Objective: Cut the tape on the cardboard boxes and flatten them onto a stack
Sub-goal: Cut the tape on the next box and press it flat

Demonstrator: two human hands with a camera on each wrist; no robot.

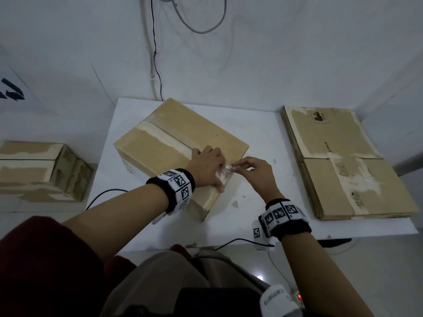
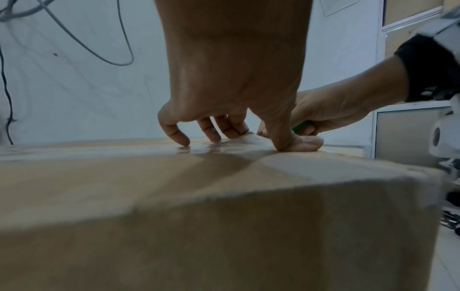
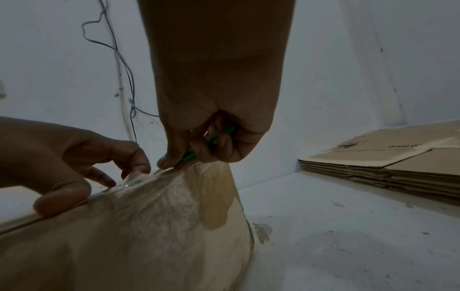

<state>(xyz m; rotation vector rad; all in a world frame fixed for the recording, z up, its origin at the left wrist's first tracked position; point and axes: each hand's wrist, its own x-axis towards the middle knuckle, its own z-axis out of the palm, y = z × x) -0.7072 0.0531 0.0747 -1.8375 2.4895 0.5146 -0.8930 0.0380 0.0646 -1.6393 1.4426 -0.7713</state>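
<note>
A taped cardboard box (image 1: 174, 138) stands at an angle on the white table (image 1: 263, 138). A strip of tape (image 1: 160, 136) runs along its top seam and down the near right end. My left hand (image 1: 210, 168) presses on the box top at that end, fingertips and thumb (image 2: 298, 144) down on the cardboard. My right hand (image 1: 242, 168) grips a small green cutter (image 3: 211, 140), with its tip at the crinkled clear tape (image 3: 149, 177) on the box's top edge, right beside my left fingers.
A stack of flattened boxes (image 1: 343, 161) lies on the table's right side. Another taped box (image 1: 39, 170) sits on a lower surface to the left. Cables (image 1: 155, 65) hang down the wall behind the table. Bare tabletop lies between box and stack.
</note>
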